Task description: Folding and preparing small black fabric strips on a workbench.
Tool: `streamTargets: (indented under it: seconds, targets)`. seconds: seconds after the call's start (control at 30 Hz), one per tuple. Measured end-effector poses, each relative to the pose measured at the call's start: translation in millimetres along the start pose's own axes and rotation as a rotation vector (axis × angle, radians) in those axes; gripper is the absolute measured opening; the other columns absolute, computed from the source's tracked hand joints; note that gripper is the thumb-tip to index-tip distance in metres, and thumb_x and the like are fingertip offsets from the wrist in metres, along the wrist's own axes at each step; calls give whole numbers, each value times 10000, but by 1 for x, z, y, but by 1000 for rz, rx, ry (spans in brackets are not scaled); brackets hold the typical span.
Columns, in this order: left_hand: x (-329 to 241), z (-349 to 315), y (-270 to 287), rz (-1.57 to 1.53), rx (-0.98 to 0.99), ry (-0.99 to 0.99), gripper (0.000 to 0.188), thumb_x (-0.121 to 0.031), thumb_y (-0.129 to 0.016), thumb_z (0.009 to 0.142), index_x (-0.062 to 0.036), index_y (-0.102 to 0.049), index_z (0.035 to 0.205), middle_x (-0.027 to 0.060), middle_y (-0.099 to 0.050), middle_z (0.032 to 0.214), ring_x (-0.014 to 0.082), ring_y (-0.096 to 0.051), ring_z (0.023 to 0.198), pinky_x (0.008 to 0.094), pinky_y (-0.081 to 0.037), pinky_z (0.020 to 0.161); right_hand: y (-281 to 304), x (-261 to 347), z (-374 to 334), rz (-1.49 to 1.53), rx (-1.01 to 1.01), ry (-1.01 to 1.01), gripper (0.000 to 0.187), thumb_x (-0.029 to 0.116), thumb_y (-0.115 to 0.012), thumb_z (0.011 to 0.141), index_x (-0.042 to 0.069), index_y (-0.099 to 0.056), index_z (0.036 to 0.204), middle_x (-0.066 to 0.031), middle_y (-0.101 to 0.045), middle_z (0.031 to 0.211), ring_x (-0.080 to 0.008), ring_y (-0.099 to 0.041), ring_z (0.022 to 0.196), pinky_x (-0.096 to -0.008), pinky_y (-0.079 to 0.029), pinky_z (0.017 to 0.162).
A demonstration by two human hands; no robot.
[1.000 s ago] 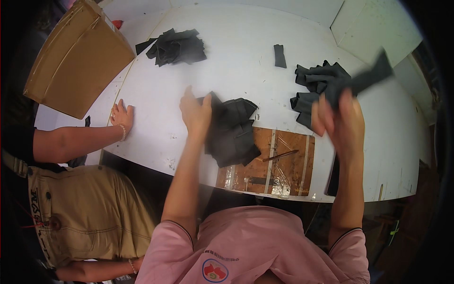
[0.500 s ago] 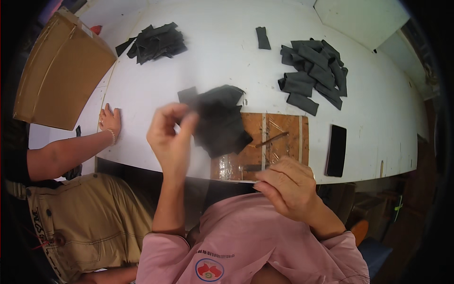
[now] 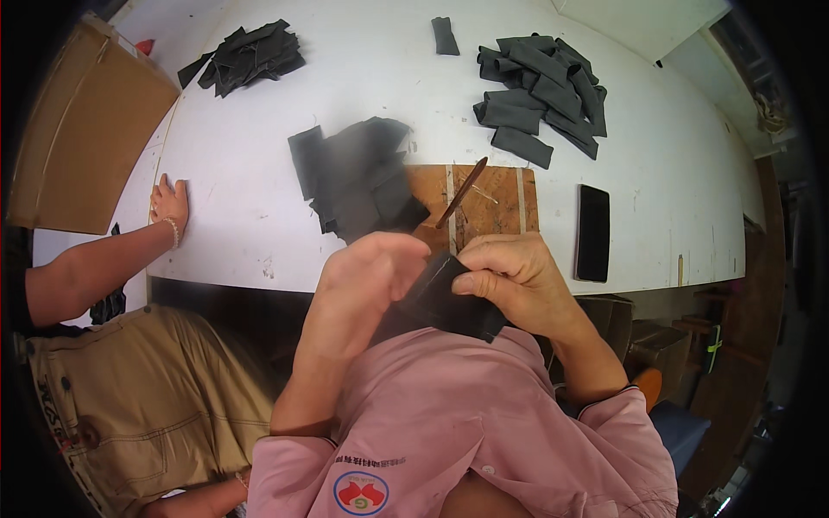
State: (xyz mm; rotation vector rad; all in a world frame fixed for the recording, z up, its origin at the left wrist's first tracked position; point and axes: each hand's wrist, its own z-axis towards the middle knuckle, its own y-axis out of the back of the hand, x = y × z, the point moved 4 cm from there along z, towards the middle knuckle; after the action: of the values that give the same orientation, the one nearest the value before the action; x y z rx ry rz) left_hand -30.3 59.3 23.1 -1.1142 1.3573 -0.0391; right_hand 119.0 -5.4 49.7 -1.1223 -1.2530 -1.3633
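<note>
Matt, seemingly cloth piece (image 3: pixel 442 298), smooth phone (image 3: pixel 592 233), cardboard box (image 3: pixel 82 129)

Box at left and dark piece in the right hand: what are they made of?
Box: probably cardboard, matt, from its plain brown walls and folded edge. Dark piece: perhaps cloth, dull, looking thin and pliable; no weave shows.

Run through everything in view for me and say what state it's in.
Held cloth: pinched in the right hand
Left hand: at the cloth, grip unclear
Left pile: heaped
Middle pile: heaped, overlapping the board
Right pile: loosely heaped
Lone cloth: lying apart
Brown stick: aslant over the board
Phone: flat, screen dark
Box: open or shut unclear
</note>
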Motion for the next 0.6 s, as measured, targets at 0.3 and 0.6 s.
streamTargets:
  seconds: [0.3,0.6]
  targets:
    - [1,8,-4,139,-332,-229,142,14,-556,773,-16,-565,911,20,-603,814,57,-542,690,174,-419,579,-5,-12,-5,237,-57,-229,206,166,-611,775,-26,-579,844,-8,-547,683,-61,-472,595,-210,-385,526]
    - [43,5,-1,-252,-329,-206,172,-58,-504,836,-36,-511,1007,67,-569,999,154,-545,908,291,-444,807,-10,-29,-12,347,-479,-169,173,141,-631,770,-23,-606,819,-4,-527,654,-56,-474,576,-194,-384,509]
